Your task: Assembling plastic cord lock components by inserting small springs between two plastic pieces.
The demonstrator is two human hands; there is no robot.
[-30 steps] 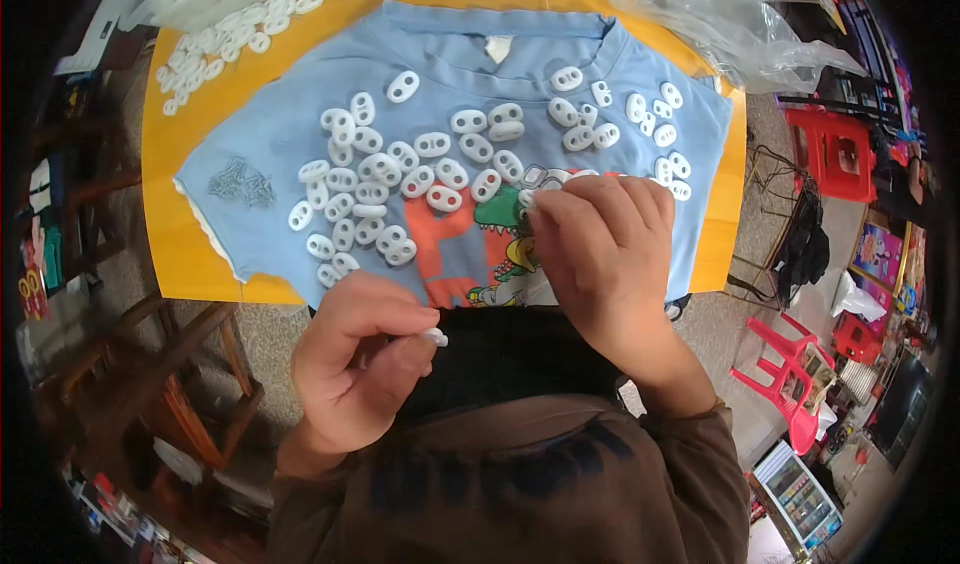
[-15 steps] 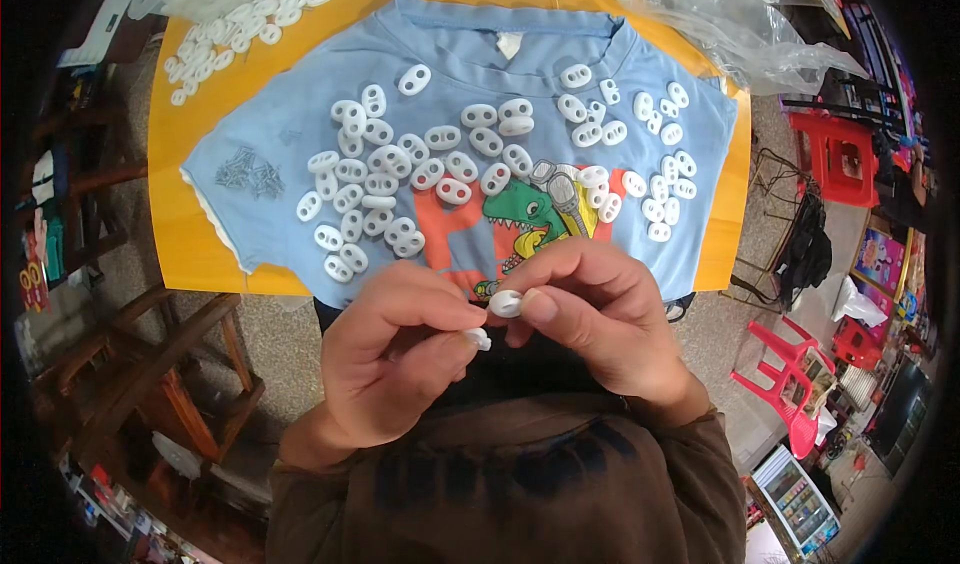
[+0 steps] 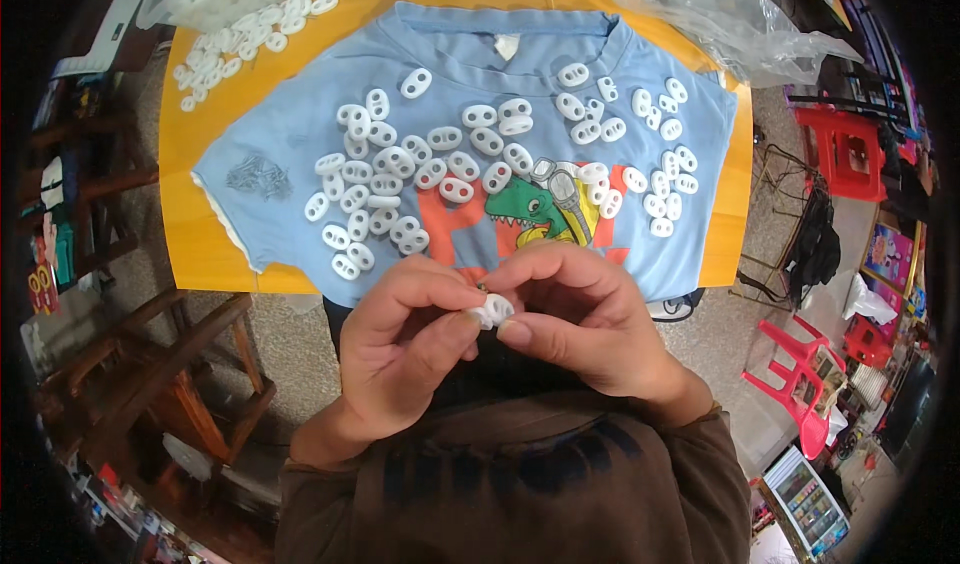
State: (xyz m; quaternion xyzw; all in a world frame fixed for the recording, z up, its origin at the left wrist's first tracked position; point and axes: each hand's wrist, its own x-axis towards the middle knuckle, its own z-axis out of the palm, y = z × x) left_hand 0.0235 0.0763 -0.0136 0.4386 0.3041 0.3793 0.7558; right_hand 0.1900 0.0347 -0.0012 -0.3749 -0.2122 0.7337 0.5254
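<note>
a small white two-hole cord stopper sits low centre of the frame, pinched between the left hand and the right hand, both closed around it with fingertips meeting. the work looks mid-assembly on this one piece; the next move likely calls for a firm squeeze with the parts aligned. above, dozens of loose white stoppers lie scattered on a blue dinosaur t-shirt spread over the yellow counter.

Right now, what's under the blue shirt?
An orange table shows around the blue shirt. White plastic pieces lie on top. Whatever sits beneath the cloth itself is covered and cannot be seen.
</note>
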